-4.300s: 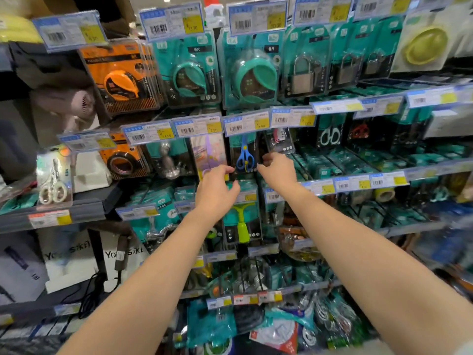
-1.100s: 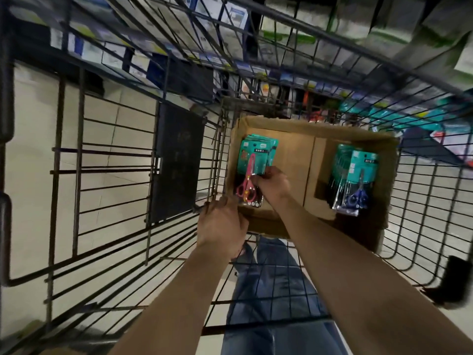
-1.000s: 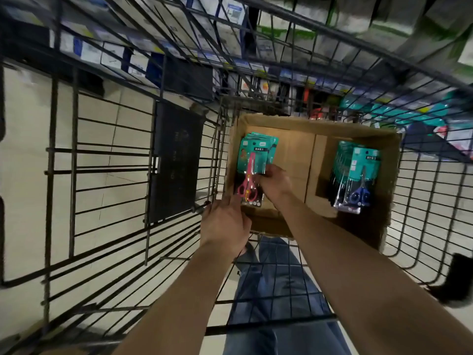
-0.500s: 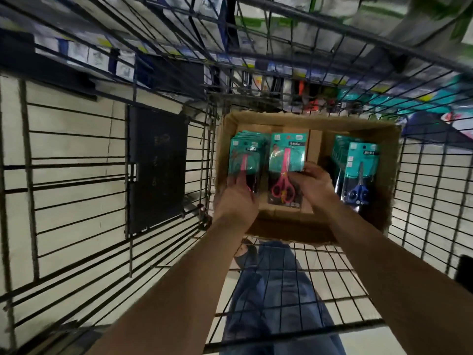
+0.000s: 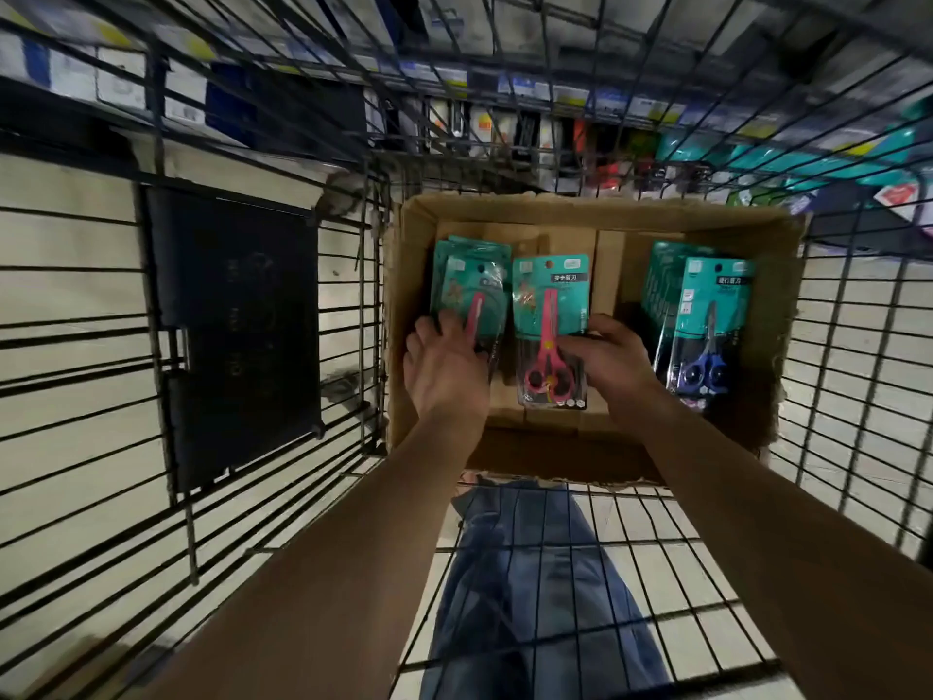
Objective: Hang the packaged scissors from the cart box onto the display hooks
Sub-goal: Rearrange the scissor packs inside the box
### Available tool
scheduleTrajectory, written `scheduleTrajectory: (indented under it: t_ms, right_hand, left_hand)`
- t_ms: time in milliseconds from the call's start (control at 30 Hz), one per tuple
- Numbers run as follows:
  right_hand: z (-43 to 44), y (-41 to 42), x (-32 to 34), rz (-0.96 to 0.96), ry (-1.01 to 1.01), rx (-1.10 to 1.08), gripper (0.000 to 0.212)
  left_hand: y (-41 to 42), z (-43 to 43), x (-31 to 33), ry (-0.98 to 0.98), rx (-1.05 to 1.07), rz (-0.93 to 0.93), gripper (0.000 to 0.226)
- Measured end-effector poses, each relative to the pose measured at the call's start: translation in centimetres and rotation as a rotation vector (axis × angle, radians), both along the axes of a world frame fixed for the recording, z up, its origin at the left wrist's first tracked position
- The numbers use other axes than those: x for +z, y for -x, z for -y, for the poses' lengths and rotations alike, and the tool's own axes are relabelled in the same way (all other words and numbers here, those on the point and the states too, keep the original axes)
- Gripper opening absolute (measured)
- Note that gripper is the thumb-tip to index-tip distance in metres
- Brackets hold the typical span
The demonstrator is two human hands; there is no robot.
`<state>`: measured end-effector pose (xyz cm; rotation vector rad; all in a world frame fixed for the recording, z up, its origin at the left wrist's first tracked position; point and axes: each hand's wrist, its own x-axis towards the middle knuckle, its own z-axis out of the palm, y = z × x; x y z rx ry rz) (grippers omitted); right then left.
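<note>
A cardboard box (image 5: 595,214) sits in the wire cart. My right hand (image 5: 613,358) pinches one teal pack of pink scissors (image 5: 550,315) by its right edge, holding it upright over the box's middle. My left hand (image 5: 444,366) reaches into the box's left side, its fingers on the front pack of a stack of pink scissor packs (image 5: 472,290). A second stack, packs of blue scissors (image 5: 707,320), leans at the box's right side.
The black wire cart (image 5: 252,507) surrounds the box. A black plastic flap (image 5: 232,336) hangs on its left wall. Blue jeans (image 5: 530,588) show through the cart floor. Blurred store shelves (image 5: 580,108) run along the top.
Since the shelf view, I have turned down to the cart. My right hand pulled one pink scissor pack off the left stack and moved it right. My left hand moved from the box edge onto the stack.
</note>
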<state>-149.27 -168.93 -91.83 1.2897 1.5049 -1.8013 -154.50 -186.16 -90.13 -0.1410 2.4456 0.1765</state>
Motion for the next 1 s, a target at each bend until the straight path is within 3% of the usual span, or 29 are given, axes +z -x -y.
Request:
scheduleTrajectory:
  t_ms: [167,267,467,867,1000]
  right_hand:
    - [0.2,-0.3,0.3,0.018,0.008,0.02,0.022]
    - [0.3,-0.5,0.5,0.007,0.003,0.038,0.019]
    - [0.3,-0.7,1.2,0.036,0.011,0.083,0.014]
    - [-0.4,-3.0,9.0,0.018,0.037,0.065,0.029]
    - [0.0,-3.7,13.3,-0.036,0.018,0.031,0.023]
  left_hand:
    - [0.9,0.7,0.6,-0.075,0.07,-0.054,0.086]
    - [1.1,1.0,0.9,-0.04,-0.014,-0.074,0.071]
    - [1.1,1.2,1.6,-0.173,0.12,0.039,0.042]
    - [-0.6,4.5,9.8,-0.492,0.283,0.236,0.047]
    - [-1.5,5.1,13.3,-0.56,0.355,0.199,0.022]
